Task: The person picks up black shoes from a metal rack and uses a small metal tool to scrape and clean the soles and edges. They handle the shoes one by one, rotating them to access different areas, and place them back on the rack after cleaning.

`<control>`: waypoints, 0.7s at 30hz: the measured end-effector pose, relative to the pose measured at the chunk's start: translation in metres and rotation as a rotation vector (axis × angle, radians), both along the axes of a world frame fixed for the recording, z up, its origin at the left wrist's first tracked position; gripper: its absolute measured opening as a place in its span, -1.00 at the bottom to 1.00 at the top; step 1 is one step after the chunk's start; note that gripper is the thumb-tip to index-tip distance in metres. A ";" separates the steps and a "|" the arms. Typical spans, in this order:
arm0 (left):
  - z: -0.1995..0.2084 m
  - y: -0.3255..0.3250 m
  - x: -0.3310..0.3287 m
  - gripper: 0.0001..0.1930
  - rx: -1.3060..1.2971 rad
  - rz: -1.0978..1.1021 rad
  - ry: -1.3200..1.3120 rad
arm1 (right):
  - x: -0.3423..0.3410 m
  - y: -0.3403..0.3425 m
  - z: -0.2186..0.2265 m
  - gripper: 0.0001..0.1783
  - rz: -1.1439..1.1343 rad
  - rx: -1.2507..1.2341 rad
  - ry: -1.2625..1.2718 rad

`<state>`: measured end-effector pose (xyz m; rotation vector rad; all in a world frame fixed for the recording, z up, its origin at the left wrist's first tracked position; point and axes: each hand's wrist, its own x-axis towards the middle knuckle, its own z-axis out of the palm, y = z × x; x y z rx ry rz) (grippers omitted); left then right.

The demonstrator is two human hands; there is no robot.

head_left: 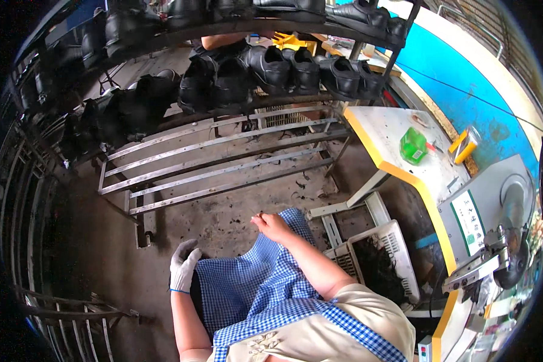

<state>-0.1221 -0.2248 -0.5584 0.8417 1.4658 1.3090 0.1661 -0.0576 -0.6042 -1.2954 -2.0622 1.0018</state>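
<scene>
Facing a metal rack (223, 161) lined with black shoes (270, 65), a worker in a blue-and-white checked apron (232, 286) looks down over a scuffed, debris-flecked concrete floor (123, 247). To the right, a yellow-edged white desk (374, 130) carries a green container (412, 146) and a yellow can (464, 145) beside a grey machine (495, 175), with a blue wall (446, 72) behind. A pale crate (406, 256) of dark scraps sits below. The apron spreads between the hands: the gloved left hand (184, 266), fingers bent, is just beside its left edge; the bare right hand (273, 228), fingers curled in, is over its upper part. Whether either hand grasps anything cannot be told.
</scene>
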 end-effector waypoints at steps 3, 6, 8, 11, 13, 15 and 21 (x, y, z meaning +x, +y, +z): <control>0.018 0.004 0.006 -0.59 -0.020 -0.036 0.034 | 0.006 0.009 -0.007 -0.67 -0.077 0.127 0.051; 0.020 0.009 0.008 -0.58 -0.037 -0.081 0.040 | 0.004 0.020 0.049 -0.82 -0.156 0.190 0.222; 0.014 0.012 0.007 -0.59 -0.022 -0.085 0.057 | -0.001 0.035 0.092 -0.88 -0.207 0.297 0.394; 0.012 0.017 0.009 -0.61 -0.057 -0.101 -0.022 | -0.007 0.069 0.206 -0.90 -0.119 0.697 0.511; 0.004 0.026 0.011 -0.60 -0.009 -0.117 -0.019 | -0.012 0.094 0.272 -0.92 -0.122 0.852 0.538; 0.002 0.033 0.012 -0.58 -0.049 -0.147 -0.015 | -0.024 0.115 0.335 -0.90 -0.118 0.882 0.621; 0.015 0.055 0.009 -0.59 -0.082 -0.204 0.219 | -0.056 0.180 0.442 -0.82 -0.171 1.361 0.271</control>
